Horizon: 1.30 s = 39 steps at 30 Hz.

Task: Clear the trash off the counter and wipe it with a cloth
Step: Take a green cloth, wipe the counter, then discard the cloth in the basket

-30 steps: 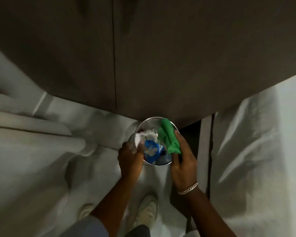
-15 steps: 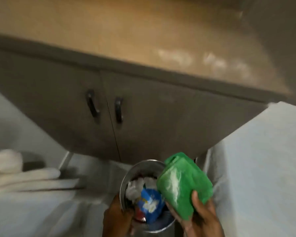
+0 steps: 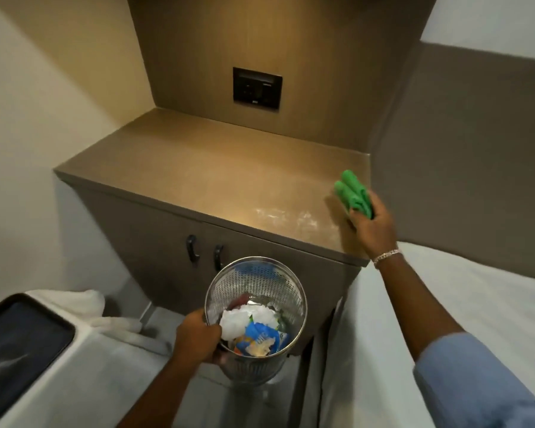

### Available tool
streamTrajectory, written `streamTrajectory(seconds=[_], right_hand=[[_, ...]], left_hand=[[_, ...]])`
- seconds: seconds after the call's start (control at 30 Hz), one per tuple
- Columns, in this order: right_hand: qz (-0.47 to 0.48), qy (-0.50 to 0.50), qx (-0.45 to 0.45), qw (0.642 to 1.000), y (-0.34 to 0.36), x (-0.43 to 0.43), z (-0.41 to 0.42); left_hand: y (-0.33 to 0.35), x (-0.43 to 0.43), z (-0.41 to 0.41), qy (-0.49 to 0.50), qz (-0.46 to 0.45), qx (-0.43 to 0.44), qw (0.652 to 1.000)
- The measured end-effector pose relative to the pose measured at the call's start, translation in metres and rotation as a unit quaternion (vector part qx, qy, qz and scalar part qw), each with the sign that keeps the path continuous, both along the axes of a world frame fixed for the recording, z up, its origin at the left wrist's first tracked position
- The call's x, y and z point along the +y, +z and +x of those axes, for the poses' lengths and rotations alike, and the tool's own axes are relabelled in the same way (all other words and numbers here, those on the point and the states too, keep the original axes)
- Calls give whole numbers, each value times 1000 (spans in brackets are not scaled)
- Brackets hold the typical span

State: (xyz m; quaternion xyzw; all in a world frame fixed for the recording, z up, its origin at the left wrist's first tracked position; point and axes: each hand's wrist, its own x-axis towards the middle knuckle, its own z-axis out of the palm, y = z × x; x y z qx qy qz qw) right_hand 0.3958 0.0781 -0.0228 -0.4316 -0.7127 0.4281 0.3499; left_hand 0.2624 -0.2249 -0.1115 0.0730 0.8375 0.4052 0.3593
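Observation:
A brown counter (image 3: 198, 168) tops a cabinet ahead of me, with whitish smears near its front right. My right hand (image 3: 372, 230) grips a folded green cloth (image 3: 354, 194) at the counter's right edge, low over the surface. My left hand (image 3: 196, 338) holds the rim of a perforated metal bin (image 3: 257, 282) below the counter's front edge. Inside the bin lie crumpled white paper (image 3: 241, 321) and a blue wrapper (image 3: 261, 338).
Two dark handles (image 3: 204, 253) sit on the cabinet doors. A black socket panel (image 3: 257, 88) is set in the back wall. White bedding (image 3: 464, 304) lies to the right, a dark tray (image 3: 19, 344) on a white surface at lower left.
My view has lifted from the floor to the counter. My right hand carried the green cloth from over the bin up to the counter's right edge. The bin has risen with my left hand.

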Motion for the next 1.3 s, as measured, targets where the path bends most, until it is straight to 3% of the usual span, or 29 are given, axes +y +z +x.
streamTrajectory(seconds=[0.07,0.1,0.23,0.37,0.5,0.67,0.8,0.83,0.93,1.07,1.13,1.3], right_hand=[[69,50,-169,982,-23,9,-17],[109,60,-212,969,-32,8,-27],[137,102,-295,940,-34,21,-89],[170,215,-380,884,-19,46,-177],[245,403,-358,806,-7,31,-212],[283,523,-290,750,17,34,-121],[267,485,-337,761,21,43,-42],[248,459,-348,779,23,47,-35],[169,322,-301,882,37,63,-39],[76,174,-272,943,24,65,-42],[62,140,-271,950,6,48,-49],[130,177,-309,925,1,-14,-39]], left_hand=[[4,4,3,24,-8,4,1000],[5,4,4,31,-8,4,999],[8,7,3,60,-6,-5,998],[7,12,1,57,-8,2,998],[11,15,7,49,7,2,999],[16,18,11,53,5,-18,998],[23,17,10,32,9,-31,999],[24,18,9,22,12,-25,999],[25,21,12,-5,15,-33,999],[16,26,3,-39,9,-45,998],[10,30,1,-64,5,-39,997],[-3,32,-5,-96,48,-29,994]])
